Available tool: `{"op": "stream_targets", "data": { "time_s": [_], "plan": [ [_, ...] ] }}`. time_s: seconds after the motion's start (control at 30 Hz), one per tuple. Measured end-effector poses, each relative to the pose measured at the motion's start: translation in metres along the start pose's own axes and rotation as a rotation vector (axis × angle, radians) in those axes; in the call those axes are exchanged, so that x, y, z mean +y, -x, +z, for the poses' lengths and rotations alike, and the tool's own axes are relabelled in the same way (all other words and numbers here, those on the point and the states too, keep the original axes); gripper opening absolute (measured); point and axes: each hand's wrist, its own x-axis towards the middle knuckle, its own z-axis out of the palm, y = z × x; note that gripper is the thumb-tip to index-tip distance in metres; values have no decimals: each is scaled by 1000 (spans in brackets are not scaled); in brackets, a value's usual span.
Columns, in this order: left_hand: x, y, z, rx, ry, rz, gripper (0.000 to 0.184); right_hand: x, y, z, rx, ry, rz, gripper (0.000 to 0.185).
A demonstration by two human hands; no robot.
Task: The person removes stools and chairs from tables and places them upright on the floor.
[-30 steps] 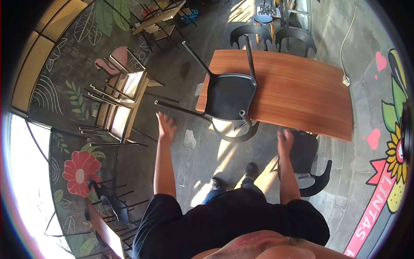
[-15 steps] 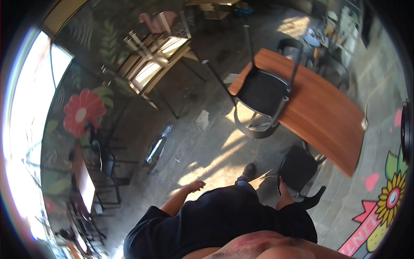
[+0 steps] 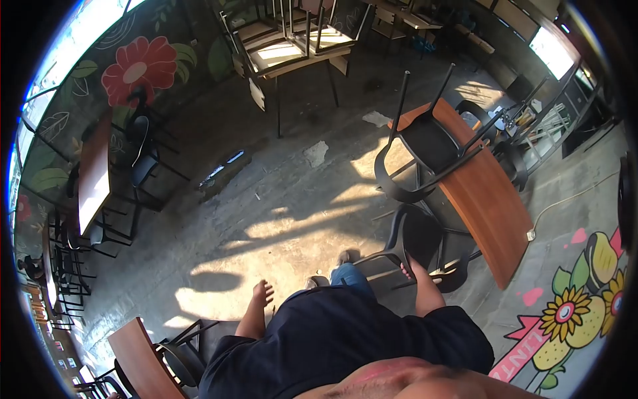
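Observation:
A black chair [image 3: 422, 229] stands at my right side, beside the wooden table. My right hand [image 3: 413, 270] is at its near edge with the fingers curled around it; part of the grip is hidden by the chair. On the other side, my left hand [image 3: 263, 292] hangs over the sunlit floor with its fingers apart and nothing in them. Another black chair [image 3: 432, 143] lies upside down on the brown table [image 3: 488, 223], its legs pointing up.
Stacked chairs [image 3: 292, 50] rest on a table at the back. Along the left wall is a table [image 3: 94, 176] with dark chairs. Near my left elbow is another table [image 3: 143, 359]. A white cord [image 3: 571, 198] runs by the right wall. A wet patch [image 3: 222, 169] marks the floor.
My view has turned to the right, and more of the left side's tables shows. The chair at my right hand has turned and shifted. My left hand's fingers are now spread.

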Motion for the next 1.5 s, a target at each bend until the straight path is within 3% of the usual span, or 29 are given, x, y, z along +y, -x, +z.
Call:
{"op": "stream_targets", "data": {
  "time_s": [0.1, 0.23, 0.3, 0.33, 0.4, 0.47, 0.5, 0.53, 0.57, 0.6, 0.63, 0.67, 0.73, 0.77, 0.83, 0.87, 0.9, 0.93, 0.97, 1.0, 1.03, 1.07, 1.13, 1.2, 1.27, 1.3, 1.33, 1.4, 1.5],
  "plan": [
    [-49, -15, -30, 96, -197, 0, 45, -9, 14, 14, -107, 84, -64, 69],
    [-85, -27, -33, 67, -305, -79, 51, -32, 48, 41, -467, -135, -175, 55],
    [-89, -23, -20, -14, -3, -80, 57, -28, 55, 50, -601, -231, -246, 45],
    [-89, -33, -14, -119, -13, -41, 76, -26, 69, 57, -621, -253, -284, 38],
    [-67, -42, 19, -42, 132, -159, 86, -12, 97, 64, -802, -384, -365, 36],
    [-31, -30, 48, -63, 473, -99, 96, 4, 146, 73, -786, -448, -375, 36],
    [-8, -28, 62, -155, 823, -90, 89, 9, 173, 78, -784, -489, -387, 37],
    [36, 58, 100, -614, 1293, 467, 76, 30, 203, 80, -764, -559, -394, 38],
    [60, 66, 100, -551, 1531, 350, 58, 39, 223, 83, -760, -603, -402, 40],
    [66, 58, 90, -778, 1424, 362, 42, 47, 233, 82, -759, -642, -414, 42],
    [79, 72, 93, -988, 1261, 394, 32, 73, 219, 80, -573, -467, -540, 51],
    [92, 93, 104, -920, 1139, 298, 26, 88, 208, 72, -567, -483, -539, 51],
    [94, 102, 138, -872, 916, 326, 22, 112, 192, 58, -333, -1218, -395, 49],
    [90, 111, 159, -906, 829, 416, 22, 110, 192, 48, -329, -1226, -407, 49],
    [79, 127, 205, -1015, 710, 394, 23, 106, 206, 37, 804, -156, -422, 47],
    [73, 137, 233, -1085, 562, 500, 23, 109, 184, 42, 1086, -166, -793, 41],
    [58, 161, 263, -1029, 430, 594, 21, 68, 227, 54, 1046, -78, -909, 40],
    [44, 157, 287, -1207, 282, 592, 19, 37, 254, 69, 889, -110, -1107, 41],
    [32, 179, 303, -1307, 95, 680, 20, 9, 274, 78, 767, 54, -1220, 45],
    [19, 176, 318, -1174, -405, 1080, 23, -23, 303, 93, 622, 83, -1390, 50],
    [12, 177, 332, -1400, -590, 1464, 14, -40, 317, 102, 539, 248, -1418, 54],
    [3, 182, 340, -1409, -581, 1457, 14, -56, 323, 118, 523, 188, -1489, 44],
    [-17, 200, 352, -1505, -637, 1283, 11, -52, 309, 121, 449, -38, -1169, 25],
    [-33, 220, 352, -1599, -705, 1088, 20, -41, 323, 111, 595, -45, -1195, 26],
    [-13, 254, 344, -1554, -777, 1292, 36, -12, 319, 107, 739, -188, -1230, 26],
    [19, 279, 325, -1260, -1020, 1672, 44, 21, 304, 100, 785, -252, -1112, 25],
    [53, 306, 306, -981, -1169, 1893, 44, 54, 295, 91, 827, -311, -996, 24],
    [107, 320, 279, -708, -976, 1936, 45, 82, 307, 90, 994, -605, -933, 26],
    [156, 312, 269, -240, -973, 1907, 47, 116, 327, 75, 1057, -652, -1061, 21]
  ]
}}
